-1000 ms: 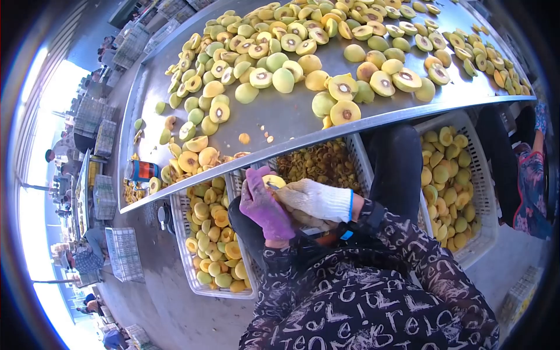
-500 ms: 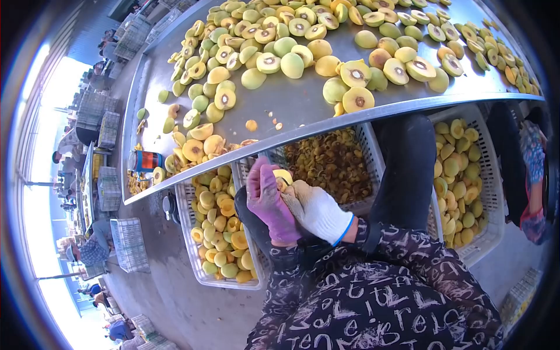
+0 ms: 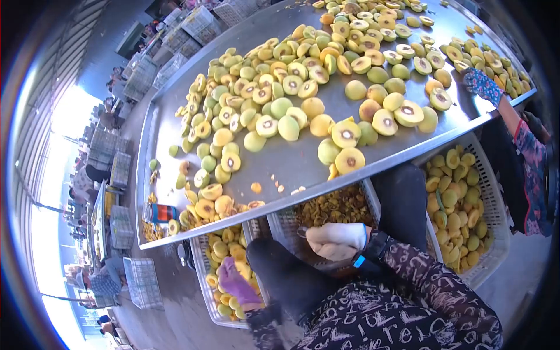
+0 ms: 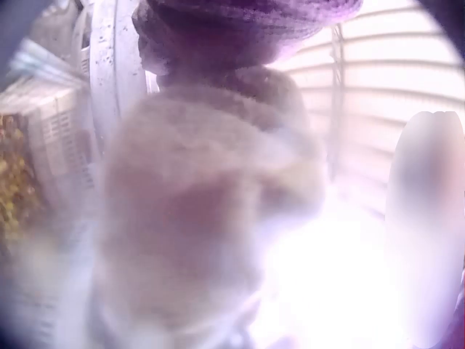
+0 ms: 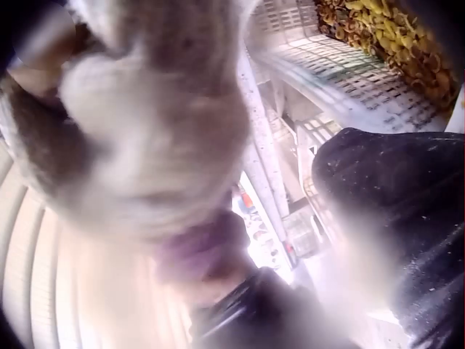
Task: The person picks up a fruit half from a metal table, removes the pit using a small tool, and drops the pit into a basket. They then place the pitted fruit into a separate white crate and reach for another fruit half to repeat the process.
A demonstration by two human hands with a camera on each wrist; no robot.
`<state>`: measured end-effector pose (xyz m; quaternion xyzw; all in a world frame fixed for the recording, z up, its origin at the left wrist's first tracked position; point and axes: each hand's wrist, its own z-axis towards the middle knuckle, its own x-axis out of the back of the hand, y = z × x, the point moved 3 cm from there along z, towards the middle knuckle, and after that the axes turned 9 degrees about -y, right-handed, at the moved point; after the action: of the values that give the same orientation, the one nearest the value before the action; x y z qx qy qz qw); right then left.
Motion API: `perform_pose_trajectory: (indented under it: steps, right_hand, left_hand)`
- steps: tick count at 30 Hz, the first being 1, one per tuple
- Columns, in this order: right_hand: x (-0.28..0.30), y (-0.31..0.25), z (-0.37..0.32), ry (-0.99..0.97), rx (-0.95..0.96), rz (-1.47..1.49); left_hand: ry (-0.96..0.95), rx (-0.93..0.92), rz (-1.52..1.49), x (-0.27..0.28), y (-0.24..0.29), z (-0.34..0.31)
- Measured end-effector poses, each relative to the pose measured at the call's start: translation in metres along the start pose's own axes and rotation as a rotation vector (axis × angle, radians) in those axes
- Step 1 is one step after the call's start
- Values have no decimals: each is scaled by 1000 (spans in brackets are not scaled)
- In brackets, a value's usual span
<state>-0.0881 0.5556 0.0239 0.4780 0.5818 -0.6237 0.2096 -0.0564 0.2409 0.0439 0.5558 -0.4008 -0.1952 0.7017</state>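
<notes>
In the head view, the purple-gloved left hand (image 3: 236,282) is over the left crate (image 3: 209,303) of fruit halves (image 3: 220,249), fingers loosely extended, with no fruit visible in it. The white-gloved right hand (image 3: 336,241) curls round a small metal-tipped tool (image 3: 301,232) above the middle crate (image 3: 282,228), which holds brown and yellow scraps (image 3: 332,205). The left wrist view has the purple glove (image 4: 247,29) above a blurred white glove (image 4: 196,203). In the right wrist view, the white glove (image 5: 152,123) covers the upper left; the purple glove (image 5: 207,251) is below.
A metal table (image 3: 256,166) with many halved fruits stands in front, its raised edge above the crates. An orange-labelled jar (image 3: 159,213) is at its left corner. Another crate (image 3: 496,233) of fruit is at right, near a neighbouring person's gloved hand (image 3: 483,86).
The hands have come apart. The left hand moved down and left over the left crate, and the fruit piece between the hands is no longer seen. A neighbouring hand now reaches onto the table.
</notes>
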Motion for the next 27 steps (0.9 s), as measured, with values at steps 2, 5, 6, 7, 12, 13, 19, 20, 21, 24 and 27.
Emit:
perform_pose_trajectory:
  steps: [2, 5, 6, 7, 12, 13, 19, 20, 21, 24, 27]
  right_hand:
    - [47, 24, 17, 380, 112, -615]
    - [16, -11, 15, 533, -149, -561]
    - [13, -10, 19, 480, -132, -572]
    - [29, 1, 30, 497, -98, -739]
    - [46, 2, 24, 726, 119, -1146]
    - [46, 2, 21, 781, 46, -1133]
    - [-2, -14, 6, 871, 73, -1189]
    - [-15, -19, 6, 894, 179, -1167]
    - [-28, -22, 6, 914, 263, -1123]
    - [-58, -28, 15, 934, 563, -1144]
    - [-73, -29, 20, 911, 233, -1210]
  left_hand:
    - [51, -157, 395, 3, 39, 32]
    - [-190, -406, 375, -61, 108, 82]
    - [-292, -630, 471, -96, 116, 102]
    - [-469, -627, 595, -140, 140, 111]
    - [-688, -789, 1003, -285, 139, 153]
    - [-778, -619, 962, -294, 135, 154]
    - [-1185, 117, -521, -196, 147, 107]
    - [-1093, 84, -636, -178, 143, 89]
    - [-1076, 103, -707, -165, 143, 70]
    - [-961, 135, -766, -138, 124, 26]
    - [-932, 221, -795, -130, 121, -17]
